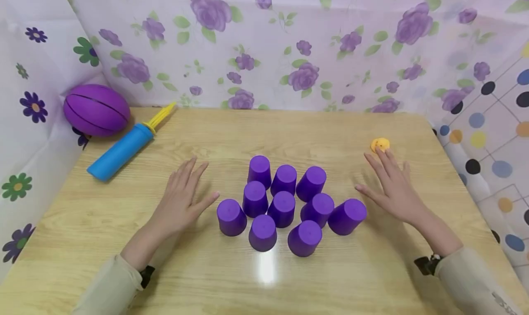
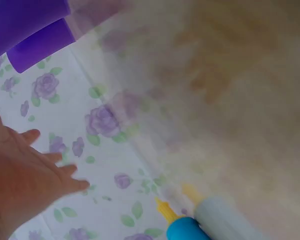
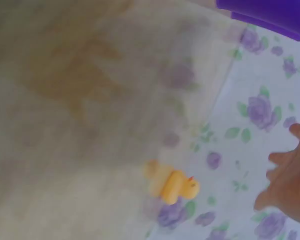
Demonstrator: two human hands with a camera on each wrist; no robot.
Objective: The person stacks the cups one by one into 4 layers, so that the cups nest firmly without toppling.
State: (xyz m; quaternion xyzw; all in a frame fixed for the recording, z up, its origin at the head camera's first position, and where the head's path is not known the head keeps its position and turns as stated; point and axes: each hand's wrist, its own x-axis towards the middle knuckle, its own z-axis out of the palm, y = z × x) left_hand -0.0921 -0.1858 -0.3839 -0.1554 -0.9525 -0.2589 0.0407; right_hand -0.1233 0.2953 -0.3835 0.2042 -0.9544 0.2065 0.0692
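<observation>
Left hand and right hand, fingers spread, either side of ten purple cups.

Both hands are raised over the wood-grain table, thumbs inward — towards the close cluster between them. Every cup stands mouth-down, base up (whatever is beneath is hidden). Just past the right fingertips sits a yellow toy duck; beyond the left hand, a blue hand pump lies near a purple rugby-style ball — beside the floral cloth.
</observation>
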